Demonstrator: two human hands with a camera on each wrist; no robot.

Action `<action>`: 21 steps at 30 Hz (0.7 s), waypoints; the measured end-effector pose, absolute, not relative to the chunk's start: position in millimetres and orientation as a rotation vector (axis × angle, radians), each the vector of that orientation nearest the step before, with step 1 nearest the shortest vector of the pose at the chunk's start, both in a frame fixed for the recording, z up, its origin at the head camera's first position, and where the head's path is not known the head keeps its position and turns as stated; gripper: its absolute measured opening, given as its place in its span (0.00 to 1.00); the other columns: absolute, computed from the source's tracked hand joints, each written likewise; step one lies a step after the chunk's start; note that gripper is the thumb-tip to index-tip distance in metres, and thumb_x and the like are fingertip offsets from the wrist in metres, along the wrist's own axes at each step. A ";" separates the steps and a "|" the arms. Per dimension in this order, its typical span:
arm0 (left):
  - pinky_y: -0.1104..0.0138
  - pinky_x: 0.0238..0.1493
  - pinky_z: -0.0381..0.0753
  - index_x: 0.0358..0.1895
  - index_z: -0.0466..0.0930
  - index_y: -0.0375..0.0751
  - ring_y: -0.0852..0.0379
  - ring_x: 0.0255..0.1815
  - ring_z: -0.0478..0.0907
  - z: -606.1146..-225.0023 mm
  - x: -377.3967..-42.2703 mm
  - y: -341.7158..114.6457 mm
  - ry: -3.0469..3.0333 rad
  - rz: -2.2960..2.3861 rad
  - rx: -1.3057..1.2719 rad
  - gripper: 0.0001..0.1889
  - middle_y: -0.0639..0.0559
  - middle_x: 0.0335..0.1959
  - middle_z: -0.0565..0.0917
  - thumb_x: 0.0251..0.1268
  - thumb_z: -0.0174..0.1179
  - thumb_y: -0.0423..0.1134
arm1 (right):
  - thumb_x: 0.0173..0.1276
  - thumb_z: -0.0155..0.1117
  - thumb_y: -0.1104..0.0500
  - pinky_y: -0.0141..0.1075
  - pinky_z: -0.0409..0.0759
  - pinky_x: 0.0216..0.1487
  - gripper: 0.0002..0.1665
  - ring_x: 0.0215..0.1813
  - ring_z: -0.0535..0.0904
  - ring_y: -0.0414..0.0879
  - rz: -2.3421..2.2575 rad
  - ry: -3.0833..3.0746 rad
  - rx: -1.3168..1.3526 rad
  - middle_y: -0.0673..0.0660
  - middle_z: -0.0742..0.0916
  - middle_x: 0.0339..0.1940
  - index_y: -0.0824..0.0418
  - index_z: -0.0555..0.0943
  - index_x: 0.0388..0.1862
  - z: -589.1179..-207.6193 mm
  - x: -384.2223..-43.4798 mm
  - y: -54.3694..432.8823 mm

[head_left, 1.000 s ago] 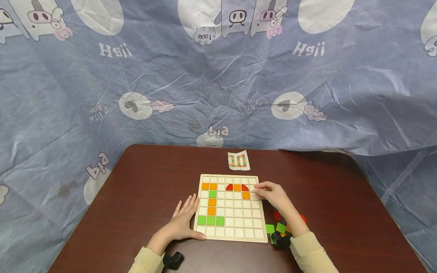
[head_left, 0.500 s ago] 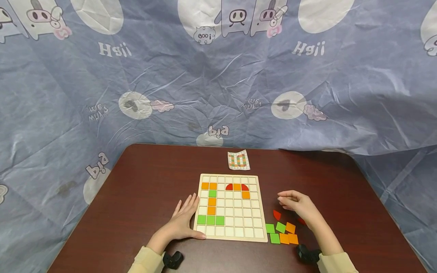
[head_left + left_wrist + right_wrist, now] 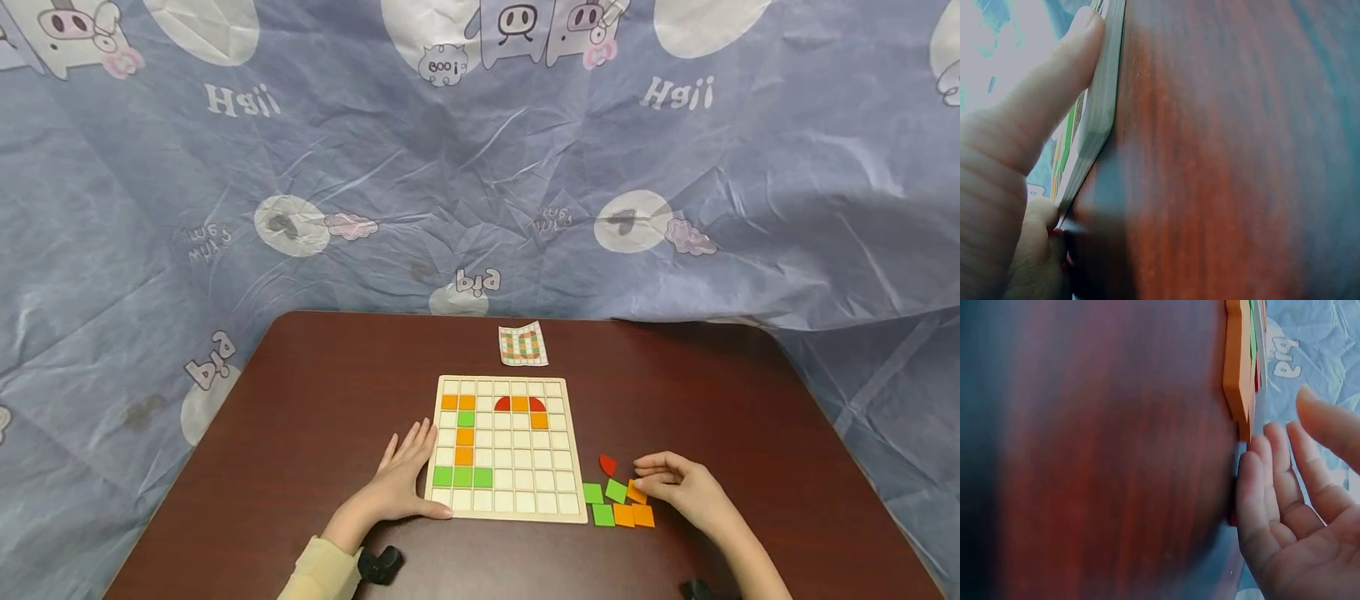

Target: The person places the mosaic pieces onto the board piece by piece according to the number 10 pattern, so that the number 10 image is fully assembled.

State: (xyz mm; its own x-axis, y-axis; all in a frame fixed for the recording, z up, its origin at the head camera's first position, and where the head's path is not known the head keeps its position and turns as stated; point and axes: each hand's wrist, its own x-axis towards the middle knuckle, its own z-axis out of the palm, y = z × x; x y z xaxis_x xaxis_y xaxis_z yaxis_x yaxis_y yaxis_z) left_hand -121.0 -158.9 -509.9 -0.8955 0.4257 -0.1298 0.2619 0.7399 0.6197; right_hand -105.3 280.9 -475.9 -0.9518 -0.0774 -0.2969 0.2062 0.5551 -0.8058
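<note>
A pale wooden grid board [image 3: 525,481] lies on the table with orange and green square tiles and two red quarter-round tiles in its cells. My left hand [image 3: 401,483] rests at its left side with fingers spread, the thumb along the front edge; the left wrist view shows that thumb on the board's rim [image 3: 1102,94]. Right of the board lie loose green squares [image 3: 603,515], orange squares [image 3: 643,516] and a red quarter-round tile [image 3: 607,464]. Over the upper orange square [image 3: 637,492] my right hand [image 3: 693,496] hovers, loosely bent, with no tile visible between thumb and fingers.
A small card with a coloured grid pattern [image 3: 523,344] lies behind the board. The dark brown table [image 3: 360,367] ends at a printed blue-grey cloth [image 3: 390,167]. Black wrist devices [image 3: 381,566] are worn on both arms.
My right hand has left the board's right edge and moved right and toward me, to the loose tiles. My left hand stays at the board. The head view has tipped slightly.
</note>
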 end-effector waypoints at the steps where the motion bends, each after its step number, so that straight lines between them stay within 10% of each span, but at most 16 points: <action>1: 0.42 0.77 0.31 0.80 0.42 0.37 0.42 0.83 0.37 -509.3 -121.2 -159.1 2.679 0.889 0.536 0.68 0.41 0.82 0.40 0.41 0.76 0.63 | 0.62 0.73 0.54 0.30 0.82 0.40 0.25 0.41 0.85 0.40 -1.315 2.534 0.093 0.59 0.88 0.46 0.66 0.81 0.54 -476.1 -104.2 279.3; 21: 0.41 0.76 0.32 0.80 0.43 0.38 0.42 0.83 0.37 -509.6 -121.2 -159.8 2.674 0.884 0.543 0.68 0.41 0.82 0.41 0.40 0.76 0.64 | 0.55 0.77 0.59 0.30 0.72 0.29 0.13 0.31 0.73 0.40 -0.995 2.673 0.020 0.50 0.79 0.29 0.57 0.82 0.37 -468.7 -96.7 262.3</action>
